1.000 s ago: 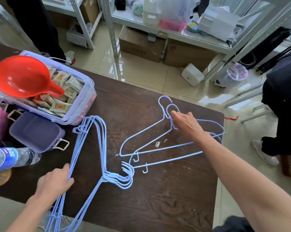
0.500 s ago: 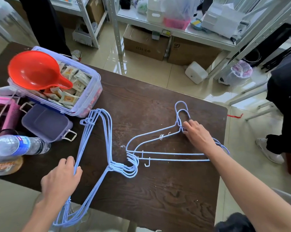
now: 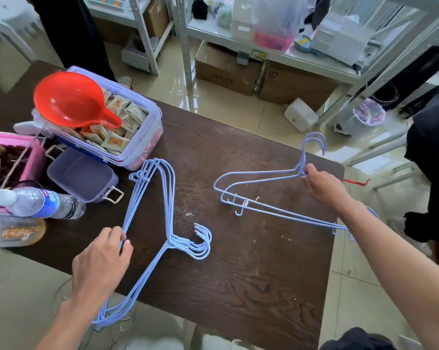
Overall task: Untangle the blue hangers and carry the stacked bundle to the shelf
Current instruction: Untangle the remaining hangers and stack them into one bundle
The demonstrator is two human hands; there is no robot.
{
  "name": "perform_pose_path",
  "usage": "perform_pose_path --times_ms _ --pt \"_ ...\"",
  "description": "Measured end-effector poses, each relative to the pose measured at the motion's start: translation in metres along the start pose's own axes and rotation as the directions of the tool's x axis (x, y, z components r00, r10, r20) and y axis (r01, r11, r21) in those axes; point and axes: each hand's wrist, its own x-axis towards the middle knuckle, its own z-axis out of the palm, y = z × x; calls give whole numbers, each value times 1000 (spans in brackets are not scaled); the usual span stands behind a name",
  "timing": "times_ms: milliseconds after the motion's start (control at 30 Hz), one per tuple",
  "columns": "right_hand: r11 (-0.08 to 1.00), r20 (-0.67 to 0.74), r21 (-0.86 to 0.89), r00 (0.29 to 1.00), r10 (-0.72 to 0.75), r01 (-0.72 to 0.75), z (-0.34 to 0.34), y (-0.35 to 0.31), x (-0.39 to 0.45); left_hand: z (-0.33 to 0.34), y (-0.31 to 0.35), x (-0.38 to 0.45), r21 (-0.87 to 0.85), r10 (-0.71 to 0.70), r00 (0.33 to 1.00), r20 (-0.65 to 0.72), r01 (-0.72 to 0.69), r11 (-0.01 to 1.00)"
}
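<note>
A stack of several light blue wire hangers (image 3: 171, 203) lies on the dark wooden table (image 3: 251, 286), hooks pointing right, one end hanging over the near edge. My left hand (image 3: 103, 258) pinches the stack's long bar on its left side. To the right, two blue hangers (image 3: 261, 195) lie together, apart from the stack, hooks toward the table's far edge. My right hand (image 3: 323, 184) grips them at the neck just below the hooks. Their right ends pass under my forearm.
A clear tub of sachets (image 3: 135, 137) with a red scoop (image 3: 69, 101) sits at the left, beside a purple lidded box (image 3: 82, 174), a pink basket (image 3: 24, 152) and a water bottle (image 3: 39, 203). White metal shelves (image 3: 276, 56) with boxes stand beyond the table. A person in black (image 3: 430, 157) stands at right.
My right hand has pulled the two hangers to the right and away, so their hooks no longer overlap the stack's hooks. My left hand stays on the stack.
</note>
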Motion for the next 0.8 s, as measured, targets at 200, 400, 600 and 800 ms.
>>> perform_pose_path --times_ms 200,400,600,800 --pt "981 -268 26 947 -178 192 -71 -37 -34 -6 61 -14 -568 -57 904 423 314 761" --pt "683 -512 0 586 -628 731 -84 -133 -97 -35 63 53 -382 699 372 610 912 -152" --pt "567 -509 -162 424 -749 808 -54 -181 -115 -62 24 88 -453 828 429 361 857 -246" --pt "758 -633 234 687 -357 609 -17 -215 -101 -44 28 47 -812 599 564 568 502 298"
